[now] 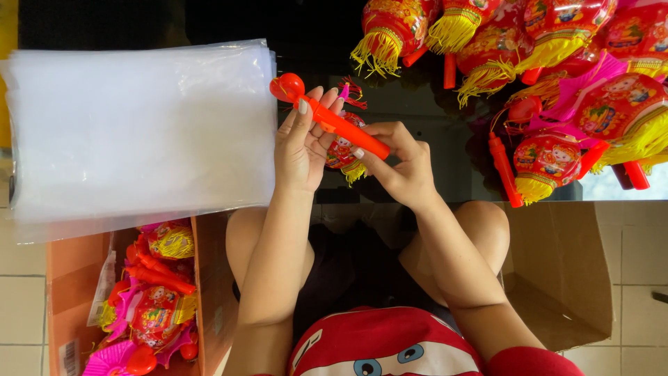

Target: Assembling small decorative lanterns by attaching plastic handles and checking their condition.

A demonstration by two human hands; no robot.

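Over the dark table [431, 104], fingers [306, 111] pinch the orange stick [341, 125].

Both forearms reach forward, the left hand [300, 146] upright with fingers extended, the right hand [396, 163] pinching closed.

Bare forearms, pale-painted nails, red cartoon-eyed top, dark shorts.

Mid-frame, the left hand [300, 150] and right hand [398, 163] grip an orange stick [332, 120] slanting up-left to a heart-shaped knob, a small lantern [343, 152] hanging below it. A stack of clear bags [139, 132] fills the upper left. Lanterns [557, 69] crowd the upper right; a box [69, 292] of bagged lanterns sits lower left.
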